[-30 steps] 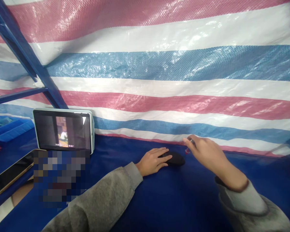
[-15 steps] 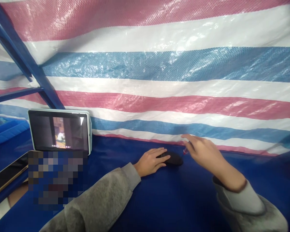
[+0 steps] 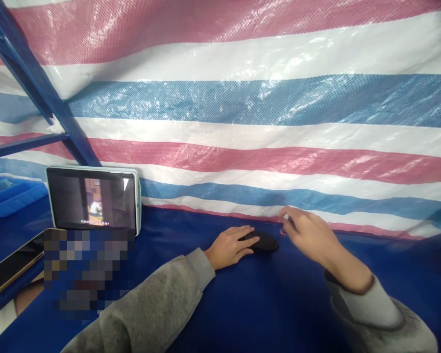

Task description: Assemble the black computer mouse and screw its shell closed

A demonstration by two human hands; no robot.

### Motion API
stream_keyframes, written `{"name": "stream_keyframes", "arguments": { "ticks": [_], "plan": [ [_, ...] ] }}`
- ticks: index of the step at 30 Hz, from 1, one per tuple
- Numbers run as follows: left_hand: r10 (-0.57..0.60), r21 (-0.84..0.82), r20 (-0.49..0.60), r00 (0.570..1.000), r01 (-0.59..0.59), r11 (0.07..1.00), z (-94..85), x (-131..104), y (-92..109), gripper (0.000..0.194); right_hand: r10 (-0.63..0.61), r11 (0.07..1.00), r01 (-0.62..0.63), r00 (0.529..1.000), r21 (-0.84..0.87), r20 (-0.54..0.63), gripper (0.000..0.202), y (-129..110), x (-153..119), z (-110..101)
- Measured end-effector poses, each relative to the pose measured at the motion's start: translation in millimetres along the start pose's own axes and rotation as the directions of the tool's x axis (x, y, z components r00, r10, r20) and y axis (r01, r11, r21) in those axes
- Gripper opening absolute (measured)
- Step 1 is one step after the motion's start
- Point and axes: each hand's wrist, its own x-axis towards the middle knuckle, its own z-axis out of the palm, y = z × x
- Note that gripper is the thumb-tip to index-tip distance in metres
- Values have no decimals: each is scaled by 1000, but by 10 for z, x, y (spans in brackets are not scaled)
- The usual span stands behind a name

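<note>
A black oval object, which looks like a computer mouse point(image 3: 266, 242), lies on the dark blue table point(image 3: 257, 299). My left hand point(image 3: 232, 247) rests at its left end, fingers spread over its edge. Just right of it, my right hand point(image 3: 302, 229) is raised a little, thumb and forefinger pinched on a small clear and pink item point(image 3: 282, 231). Most of that item is hidden by the fingers, so its kind cannot be made out.
A tablet point(image 3: 93, 198) stands upright at the left, with a phone point(image 3: 16, 262) in front of it. Blue trays point(image 3: 14, 198) sit at the far left. A striped sheet point(image 3: 257, 135) hangs behind the table, beside a blue metal frame point(image 3: 44, 93).
The thumb and forefinger of my right hand have closed together around the small item. My left hand has kept its place on the black object.
</note>
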Motion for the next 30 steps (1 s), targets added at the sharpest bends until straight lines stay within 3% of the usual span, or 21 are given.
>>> {"name": "stream_keyframes", "arguments": {
  "ticks": [6,13,17,26,30],
  "plan": [
    [-10,8,2,1000,10,1000,-7,-1,9,38,39,999,-39,999,-26,-11,34,12,1,32],
    [-2,-2,-4,1000,2,1000,-17,2,4,38,48,999,-48,999,-14,16,27,12,18,25],
    [-4,-9,0,1000,4,1000,-29,4,14,38,67,998,-67,998,9,12,35,21,14,17],
    [-2,7,-2,1000,2,1000,-5,1,5,37,21,999,-22,999,-25,-47,36,14,14,40],
    [-19,-18,-4,1000,19,1000,-18,6,11,37,103,987,-107,994,-119,-39,43,-17,8,11]
  ]
}}
